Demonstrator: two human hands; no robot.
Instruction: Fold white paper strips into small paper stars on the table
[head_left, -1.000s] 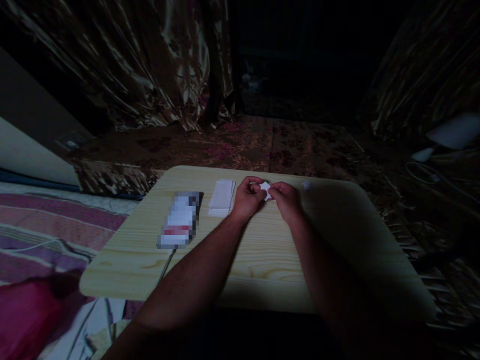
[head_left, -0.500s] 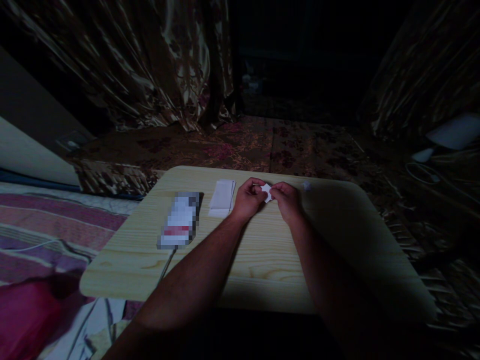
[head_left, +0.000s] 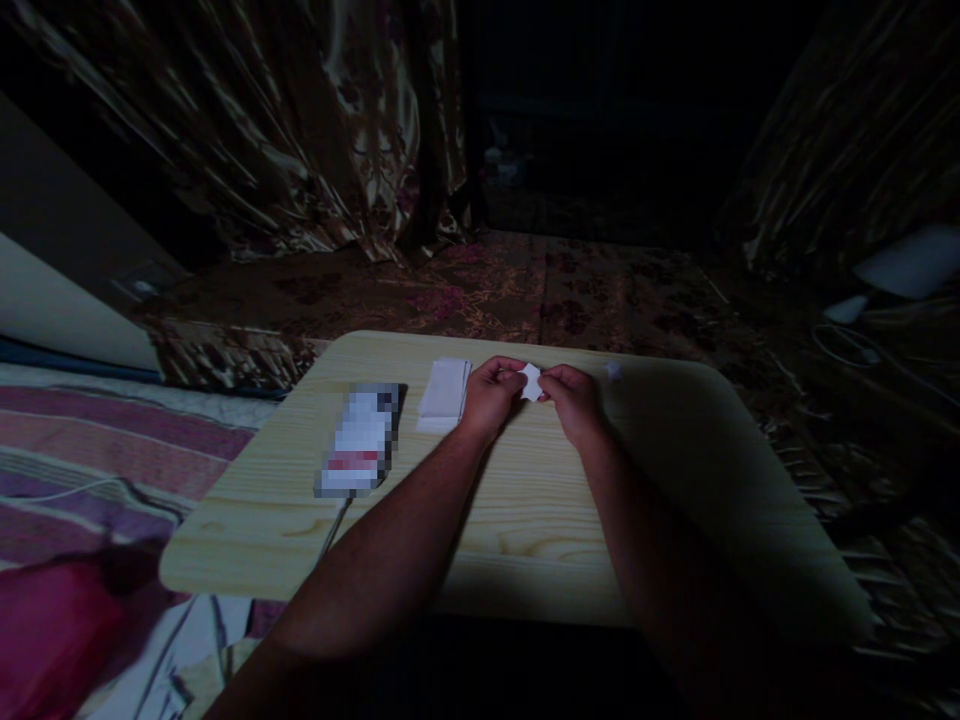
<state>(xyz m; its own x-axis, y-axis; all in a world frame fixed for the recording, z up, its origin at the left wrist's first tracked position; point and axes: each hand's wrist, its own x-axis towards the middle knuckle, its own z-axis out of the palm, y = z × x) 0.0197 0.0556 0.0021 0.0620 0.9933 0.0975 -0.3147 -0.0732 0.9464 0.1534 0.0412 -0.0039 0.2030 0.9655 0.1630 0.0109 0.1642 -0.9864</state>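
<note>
A small piece of folded white paper (head_left: 531,382) is pinched between my two hands above the far half of the wooden table (head_left: 525,530). My left hand (head_left: 491,397) grips its left side, fingers closed. On its right side, the thumb and fingers of my right hand (head_left: 572,398) press together on it. Just left of my left hand lies a stack of white paper sheets (head_left: 444,390). Beyond my right hand, near the far edge, rests a small whitish crumpled bit (head_left: 613,372), too dim to make out well.
A blurred-out phone-like slab (head_left: 356,440) with a cable lies on the table's left. Striped bedding (head_left: 112,440) and a red cloth-like thing (head_left: 56,640) are at the left. Patterned curtains (head_left: 360,120) hang behind. A white lamp (head_left: 911,262) stands at the far right.
The white paper has shifted and turned slightly between my fingers. My left hand has moved a little to the left; the right hand has hardly moved.
</note>
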